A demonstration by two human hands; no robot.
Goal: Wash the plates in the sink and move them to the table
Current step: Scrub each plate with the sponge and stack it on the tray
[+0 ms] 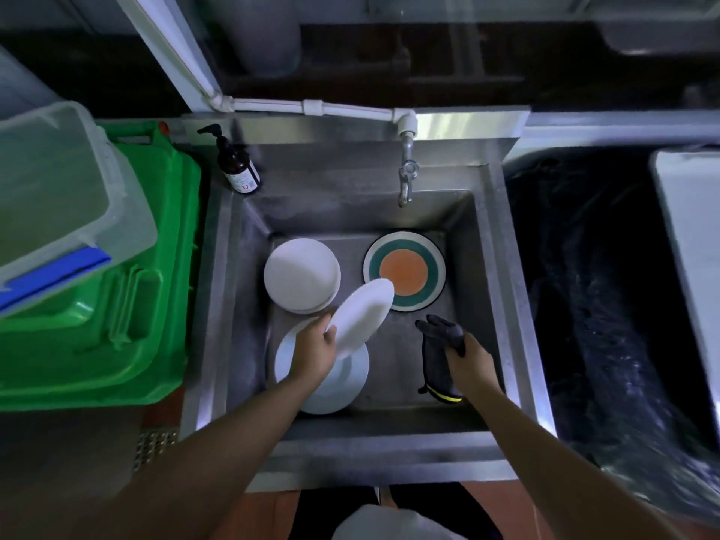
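My left hand [315, 350] grips a white plate [362, 317] by its near rim and holds it tilted above the steel sink [483, 290]. Under that hand a larger white plate [343, 387] lies flat at the sink's near left. A stack of white plates [300, 275] sits at the far left of the basin. At the far right lies a plate with an orange centre and a green ring [405, 270]. My right hand [469, 356] holds a dark cloth with a yellow edge [438, 356] that hangs down to the sink floor.
A tap [406, 177] hangs over the back of the sink, and a brown pump bottle [237, 167] stands on its back left corner. A green bin [117, 290] with a clear lidded box [58, 196] on it stands to the left. A black-lined tub [584, 290] is to the right.
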